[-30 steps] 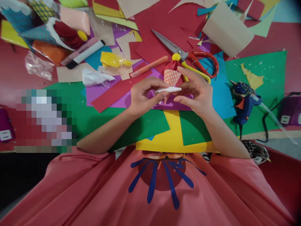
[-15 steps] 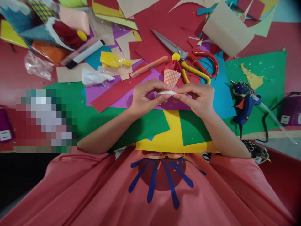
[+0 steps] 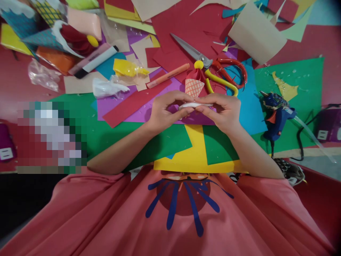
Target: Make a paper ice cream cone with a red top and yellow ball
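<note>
Between the fingertips of both hands is a thin, flattened strip of white modelling clay (image 3: 192,105). My left hand (image 3: 166,108) pinches its left part, and my right hand (image 3: 222,108) pinches its right part, thumbs facing me. Just beyond the fingers lies a small paper cone (image 3: 194,88) with an orange lattice pattern, a red filling and a yellow ball on top; its tip is hidden behind the clay and fingers. An orange pen (image 3: 169,75) rests to the left of the cone. Scissors (image 3: 201,57) with red and yellow handles lie right behind it.
At right a blue glue gun (image 3: 278,117) with a clear stick lies on green paper. Wrapped white clay (image 3: 109,88), yellow clay (image 3: 129,67) and a marker (image 3: 96,60) sit at left. Finished blue cones (image 3: 50,39) and coloured paper scraps fill the back.
My right hand's fingers, apart from the strip a second ago, have closed on its right end. The white strip now looks longer and thinner. The cone and tools have stayed put.
</note>
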`<state>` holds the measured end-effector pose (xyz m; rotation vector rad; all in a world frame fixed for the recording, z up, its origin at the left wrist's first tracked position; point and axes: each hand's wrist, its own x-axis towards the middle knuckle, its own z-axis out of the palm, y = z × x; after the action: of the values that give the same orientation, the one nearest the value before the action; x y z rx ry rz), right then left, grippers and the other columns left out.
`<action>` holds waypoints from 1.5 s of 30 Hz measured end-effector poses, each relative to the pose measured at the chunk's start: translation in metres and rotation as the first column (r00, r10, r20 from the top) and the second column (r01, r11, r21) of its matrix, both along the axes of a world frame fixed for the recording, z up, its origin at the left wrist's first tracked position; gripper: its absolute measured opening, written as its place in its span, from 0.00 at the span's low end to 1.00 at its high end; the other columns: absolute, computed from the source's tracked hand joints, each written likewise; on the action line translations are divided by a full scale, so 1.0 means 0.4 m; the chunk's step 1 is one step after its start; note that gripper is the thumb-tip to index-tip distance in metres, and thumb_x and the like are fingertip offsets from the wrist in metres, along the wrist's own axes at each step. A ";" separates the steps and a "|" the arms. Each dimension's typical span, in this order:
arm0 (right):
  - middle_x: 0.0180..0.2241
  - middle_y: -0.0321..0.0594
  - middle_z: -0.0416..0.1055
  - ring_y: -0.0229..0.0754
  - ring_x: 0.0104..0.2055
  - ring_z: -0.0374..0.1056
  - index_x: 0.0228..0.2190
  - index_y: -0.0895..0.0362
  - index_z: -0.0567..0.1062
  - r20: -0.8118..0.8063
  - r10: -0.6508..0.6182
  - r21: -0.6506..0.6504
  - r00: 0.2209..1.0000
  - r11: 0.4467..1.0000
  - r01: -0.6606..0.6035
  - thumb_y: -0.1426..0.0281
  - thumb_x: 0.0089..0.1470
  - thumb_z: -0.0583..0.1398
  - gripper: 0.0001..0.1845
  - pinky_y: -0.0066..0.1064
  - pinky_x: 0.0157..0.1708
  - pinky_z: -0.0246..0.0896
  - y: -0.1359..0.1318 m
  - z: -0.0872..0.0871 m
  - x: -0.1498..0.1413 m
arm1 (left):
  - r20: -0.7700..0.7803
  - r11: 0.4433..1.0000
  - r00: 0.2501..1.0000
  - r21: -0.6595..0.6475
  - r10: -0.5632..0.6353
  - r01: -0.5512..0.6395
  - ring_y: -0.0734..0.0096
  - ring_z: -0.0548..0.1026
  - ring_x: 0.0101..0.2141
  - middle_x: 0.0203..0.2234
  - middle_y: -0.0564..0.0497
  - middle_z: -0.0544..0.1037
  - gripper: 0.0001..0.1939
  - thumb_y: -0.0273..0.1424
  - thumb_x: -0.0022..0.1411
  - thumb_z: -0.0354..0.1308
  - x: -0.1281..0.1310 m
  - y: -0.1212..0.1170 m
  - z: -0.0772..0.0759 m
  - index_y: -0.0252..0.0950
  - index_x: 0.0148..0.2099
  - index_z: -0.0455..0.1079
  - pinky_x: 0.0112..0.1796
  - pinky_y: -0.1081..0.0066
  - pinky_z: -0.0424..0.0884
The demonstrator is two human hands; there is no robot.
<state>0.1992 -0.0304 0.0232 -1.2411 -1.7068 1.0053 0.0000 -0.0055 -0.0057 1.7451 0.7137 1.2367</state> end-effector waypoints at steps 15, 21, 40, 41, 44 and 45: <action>0.41 0.32 0.82 0.39 0.42 0.78 0.40 0.46 0.80 -0.072 0.095 0.109 0.993 0.990 -0.086 0.55 0.55 0.66 0.13 0.30 0.43 0.75 0.009 -0.004 0.000 | -0.008 0.991 0.999 0.131 0.033 -0.032 0.77 0.78 0.28 0.29 0.54 0.82 0.04 0.34 0.63 0.64 0.004 0.006 0.009 0.42 0.41 0.77 0.28 0.76 0.73; 0.32 0.34 0.81 0.40 0.35 0.77 0.32 0.47 0.82 -0.027 0.003 -0.015 1.000 1.000 -0.004 0.49 0.50 0.67 0.17 0.32 0.37 0.75 0.004 -0.001 0.001 | -0.015 1.000 1.000 0.005 0.004 -0.004 0.74 0.80 0.33 0.35 0.53 0.82 0.11 0.40 0.62 0.65 0.001 0.003 0.005 0.44 0.45 0.76 0.31 0.74 0.76; 0.33 0.32 0.81 0.37 0.35 0.77 0.34 0.50 0.83 -0.113 0.057 0.069 0.992 0.996 -0.049 0.56 0.54 0.67 0.12 0.30 0.37 0.75 0.006 0.004 -0.006 | -0.027 0.988 0.999 -0.153 -0.018 0.014 0.78 0.77 0.25 0.27 0.53 0.82 0.12 0.43 0.59 0.67 0.000 0.002 0.015 0.39 0.35 0.79 0.24 0.77 0.69; 0.32 0.32 0.81 0.37 0.34 0.77 0.33 0.50 0.83 -0.115 0.045 0.065 0.992 0.997 -0.038 0.55 0.53 0.67 0.12 0.29 0.36 0.75 0.005 0.004 -0.006 | -0.012 0.985 0.999 -0.168 -0.032 0.030 0.78 0.77 0.25 0.28 0.53 0.83 0.12 0.43 0.59 0.67 0.002 0.001 0.015 0.40 0.37 0.79 0.24 0.77 0.70; 0.31 0.31 0.80 0.36 0.35 0.77 0.32 0.49 0.82 -0.141 0.000 0.050 0.990 0.999 0.007 0.55 0.54 0.67 0.12 0.29 0.35 0.74 0.003 0.006 -0.005 | 0.054 0.972 0.994 -0.211 -0.095 0.105 0.78 0.79 0.26 0.31 0.53 0.83 0.17 0.45 0.60 0.65 0.007 0.000 0.016 0.43 0.47 0.78 0.24 0.78 0.72; 0.32 0.31 0.80 0.36 0.36 0.77 0.32 0.49 0.82 -0.152 -0.007 0.047 0.988 0.999 0.014 0.56 0.55 0.66 0.11 0.29 0.36 0.75 0.003 0.007 -0.004 | 0.065 0.969 0.992 -0.219 -0.106 0.118 0.78 0.79 0.25 0.31 0.53 0.83 0.17 0.45 0.61 0.64 0.009 0.001 0.016 0.43 0.48 0.77 0.24 0.78 0.73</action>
<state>0.1975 -0.0294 0.0259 -1.1133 -1.5963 1.0198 0.0036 -0.0052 0.0006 1.5417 0.6848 1.0789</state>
